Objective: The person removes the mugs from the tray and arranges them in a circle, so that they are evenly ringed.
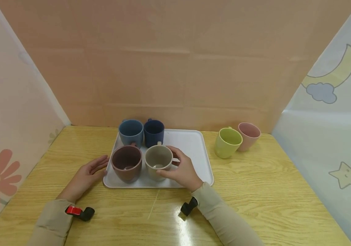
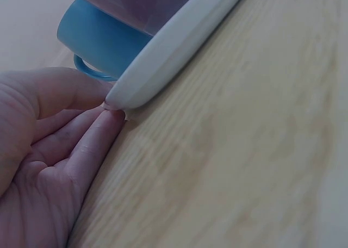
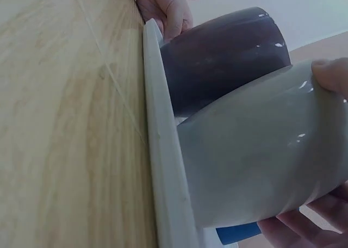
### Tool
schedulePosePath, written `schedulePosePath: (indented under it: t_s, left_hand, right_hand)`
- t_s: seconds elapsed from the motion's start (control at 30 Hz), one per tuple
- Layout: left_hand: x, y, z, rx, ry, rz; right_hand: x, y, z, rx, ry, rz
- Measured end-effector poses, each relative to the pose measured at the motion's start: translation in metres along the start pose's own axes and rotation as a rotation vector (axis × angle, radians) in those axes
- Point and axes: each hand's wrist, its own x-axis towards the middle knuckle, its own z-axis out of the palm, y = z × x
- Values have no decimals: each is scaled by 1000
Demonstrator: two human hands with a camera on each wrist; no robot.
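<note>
Watching from my station, I have the right hand (image 1: 186, 171) curled about the beige mug (image 1: 157, 161), thumb on the near side and fingers round the right and far sides. The left hand (image 1: 87, 175) is loosely extended, fingers mostly straight; in the left wrist view I see its digits touching the rim of the white tray (image 1: 192, 145); I cannot tell how firmly.

The beige mug is thus directly in the right hand's hold and to the right of the left hand, with the maroon mug (image 1: 127, 164) between. It is upright over the tray's near part, handle pointing away; I cannot tell whether its base bears on the tray. The maroon mug stands just beside it.

Behind these two, I note the light blue mug (image 1: 131, 133) at left and the navy mug (image 1: 154, 134) next to it, both on the tray.

Off the tray to the right, the yellow-green mug (image 1: 228, 142) and the pink mug (image 1: 249, 136) stand close together on the wooden table (image 1: 255, 198). An orange-brown backdrop (image 1: 144, 68) rises behind everything
</note>
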Motion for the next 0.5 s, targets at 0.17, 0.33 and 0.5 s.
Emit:
schedulePosePath:
  t_s: [0.17,0.33,0.5]
  left_hand:
    - [-3,0,-2,12,7,6]
    - [-3,-1,-2,16,12,13]
    - [0,-2,-1,16,11,14]
  right_hand:
    - [4,-4,-6,-10,45,-14]
    - [5,-12,-19,-17,99,-32]
    - [-2,-17,-33,-25,139,-34]
